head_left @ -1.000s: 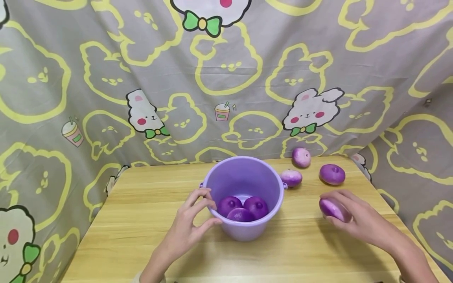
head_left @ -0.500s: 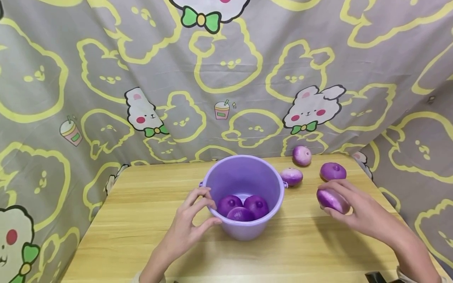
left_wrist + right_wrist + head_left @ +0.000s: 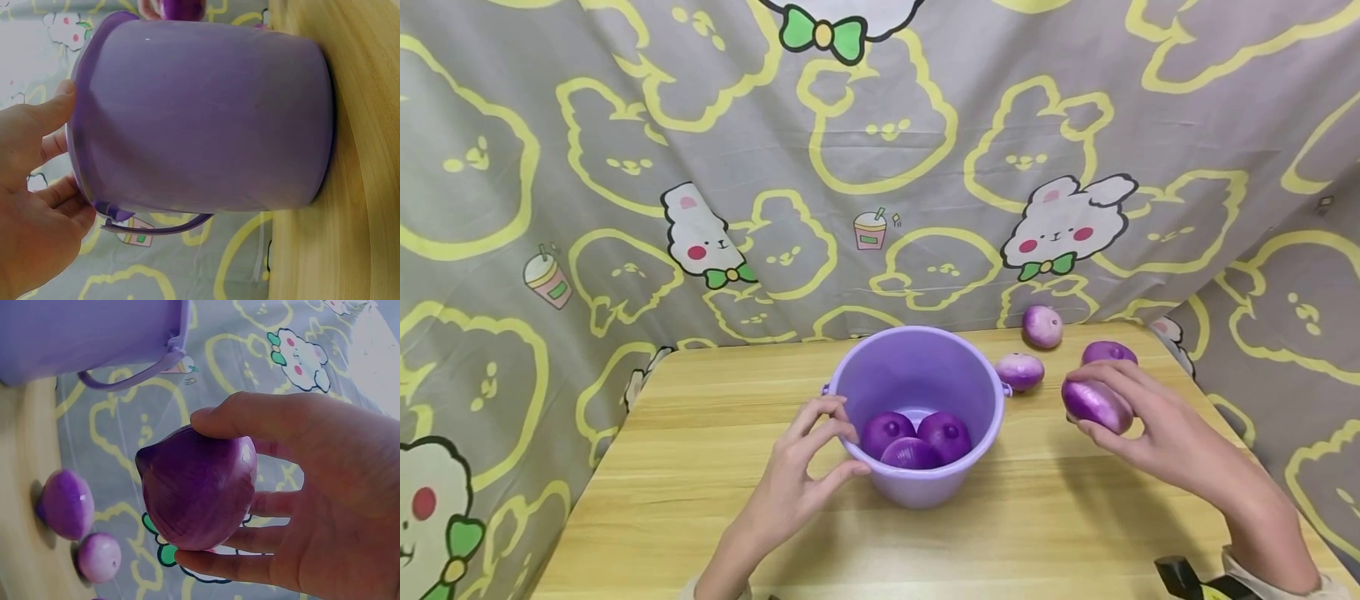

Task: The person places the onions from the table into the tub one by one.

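Note:
My right hand (image 3: 1172,425) grips a purple onion (image 3: 1097,406) above the right side of the table. The right wrist view shows the thumb on one side of that onion (image 3: 200,487) and the fingers on the other. With thumb and fingers, my left hand (image 3: 797,475) holds the near left rim of a lilac bucket (image 3: 917,492). This bucket stands upright, and 3 purple onions (image 3: 912,452) lie at its bottom. Its handle (image 3: 169,228) hangs down in the left wrist view.
Right of the bucket lie a pale purple onion (image 3: 1020,372) and another pale onion (image 3: 1042,326) near the back edge. A darker onion (image 3: 1108,353) is partly hidden behind my right hand. A patterned curtain (image 3: 895,167) surrounds the wooden table (image 3: 700,433).
My right hand has lifted the onion up and slightly to the left, now covering part of the darker onion behind. The left hand stays on the bucket rim.

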Demonstrator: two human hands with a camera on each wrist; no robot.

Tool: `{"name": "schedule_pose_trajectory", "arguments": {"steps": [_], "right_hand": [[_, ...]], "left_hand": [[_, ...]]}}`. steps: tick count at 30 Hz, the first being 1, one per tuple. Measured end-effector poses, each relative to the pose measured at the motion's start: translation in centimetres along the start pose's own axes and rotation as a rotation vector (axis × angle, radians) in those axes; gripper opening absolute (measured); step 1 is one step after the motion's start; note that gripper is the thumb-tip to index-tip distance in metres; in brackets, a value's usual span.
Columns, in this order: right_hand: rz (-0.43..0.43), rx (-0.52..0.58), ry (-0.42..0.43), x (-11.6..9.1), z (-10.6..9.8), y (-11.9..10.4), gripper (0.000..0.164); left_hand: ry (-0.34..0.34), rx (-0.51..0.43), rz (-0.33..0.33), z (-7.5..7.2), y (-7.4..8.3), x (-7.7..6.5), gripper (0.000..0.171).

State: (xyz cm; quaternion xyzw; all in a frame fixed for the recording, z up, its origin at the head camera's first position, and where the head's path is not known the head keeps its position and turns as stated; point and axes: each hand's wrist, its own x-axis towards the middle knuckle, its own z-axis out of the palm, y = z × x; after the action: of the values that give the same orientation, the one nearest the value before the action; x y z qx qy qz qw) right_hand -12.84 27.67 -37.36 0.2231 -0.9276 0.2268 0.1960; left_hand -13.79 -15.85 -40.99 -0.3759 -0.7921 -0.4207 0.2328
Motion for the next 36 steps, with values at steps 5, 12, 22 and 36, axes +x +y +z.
{"name": "schedule_pose_trajectory", "arguments": {"steps": [5,12,22,36], "right_hand": [[0.007,0.000,0.006,0.5,-0.3,-0.3,0.056],[-0.015,0.021,0.022,1.1,-0.6,-0.8,0.056],[-0.030,0.031,0.064,2.1,-1.2,-0.9,0.056],[-0.062,0.054,0.139,3.5,-1.4,-1.4,0.069]], "left_hand": [[-0.006,0.002,-0.008,0.0,0.0,-0.1,0.025],[-0.007,-0.001,-0.013,0.0,-0.1,-0.1,0.025],[0.003,-0.006,-0.005,0.1,-0.2,0.0,0.025],[-0.006,-0.004,-0.011,0.1,-0.1,0.0,0.025]]}}
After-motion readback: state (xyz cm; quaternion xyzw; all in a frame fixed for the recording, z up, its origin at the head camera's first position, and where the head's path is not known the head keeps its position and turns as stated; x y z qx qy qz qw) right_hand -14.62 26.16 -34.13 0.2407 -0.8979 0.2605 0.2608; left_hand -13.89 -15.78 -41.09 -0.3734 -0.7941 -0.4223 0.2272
